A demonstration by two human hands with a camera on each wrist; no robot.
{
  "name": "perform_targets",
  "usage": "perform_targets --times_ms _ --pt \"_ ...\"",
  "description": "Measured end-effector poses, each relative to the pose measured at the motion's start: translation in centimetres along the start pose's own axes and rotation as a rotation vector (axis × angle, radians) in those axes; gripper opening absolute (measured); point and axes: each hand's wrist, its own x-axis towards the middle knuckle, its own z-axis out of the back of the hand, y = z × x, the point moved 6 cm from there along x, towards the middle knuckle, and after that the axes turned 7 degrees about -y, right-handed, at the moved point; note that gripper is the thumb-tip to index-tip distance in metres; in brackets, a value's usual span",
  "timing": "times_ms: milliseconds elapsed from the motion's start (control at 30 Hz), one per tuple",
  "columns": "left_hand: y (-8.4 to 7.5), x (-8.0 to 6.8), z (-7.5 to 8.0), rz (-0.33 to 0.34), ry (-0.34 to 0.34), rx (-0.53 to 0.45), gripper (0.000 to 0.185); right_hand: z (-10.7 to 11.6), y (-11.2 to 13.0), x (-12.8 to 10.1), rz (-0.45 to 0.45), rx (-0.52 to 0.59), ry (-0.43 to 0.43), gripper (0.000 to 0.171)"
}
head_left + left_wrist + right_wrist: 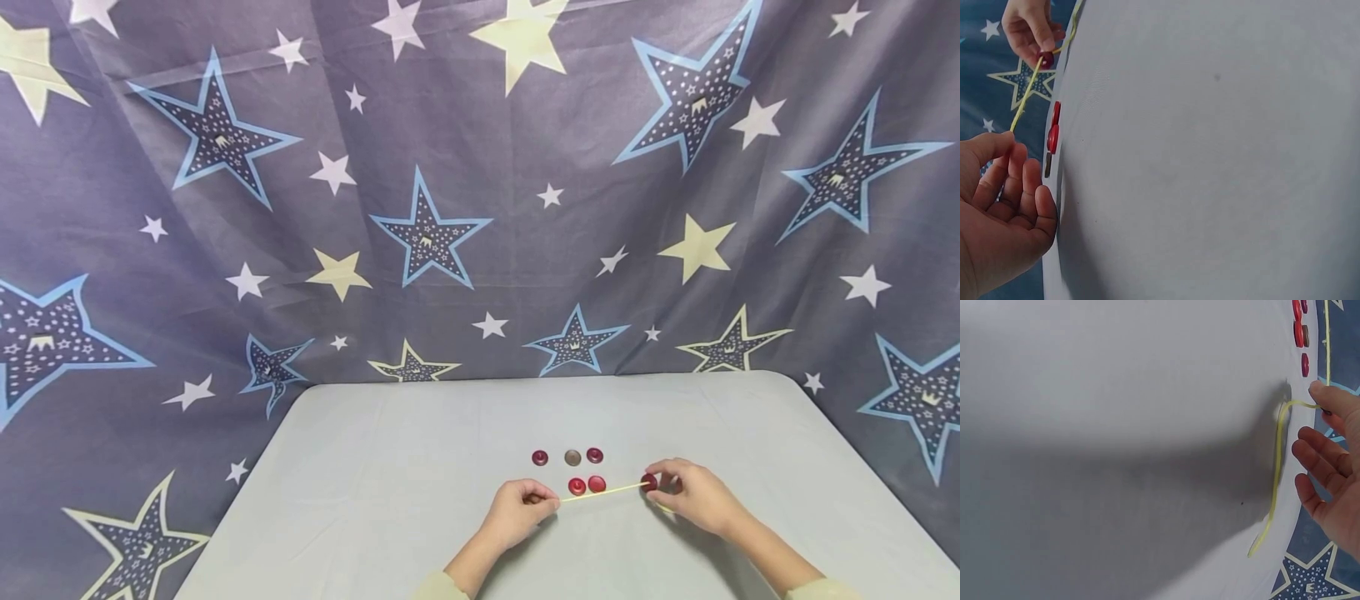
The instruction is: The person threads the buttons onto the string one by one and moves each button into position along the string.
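Observation:
A yellow string (609,490) runs taut between the two hands. My left hand (517,512) pinches one end of it between thumb and forefinger, the other fingers loosely curled. At the right, my right hand (697,496) pinches a dark red button (648,482) that sits on the string. From that button the loose tail of the string (1278,450) hangs down to the tabletop in the right wrist view. Two bright red buttons, one with a raised centre (577,486) and one smooth (597,484), lie just beyond the string.
Behind the red buttons lie a dark red button (540,457), a brownish button (573,457) and another dark red button (595,456). All rest on a pale cloth-covered table (360,483). A star-patterned curtain (480,208) hangs behind the table's far edge.

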Motion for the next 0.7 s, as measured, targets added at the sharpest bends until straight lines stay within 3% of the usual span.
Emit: perform_targets --times_ms 233,700 --pt "0.0 0.0 0.0 -0.002 -0.001 0.006 0.01 0.3 -0.7 0.0 -0.047 0.007 0.003 0.03" --pt "0.0 -0.1 0.0 -0.015 -0.006 0.001 0.009 0.7 -1.5 0.0 -0.053 -0.041 -0.016 0.028"
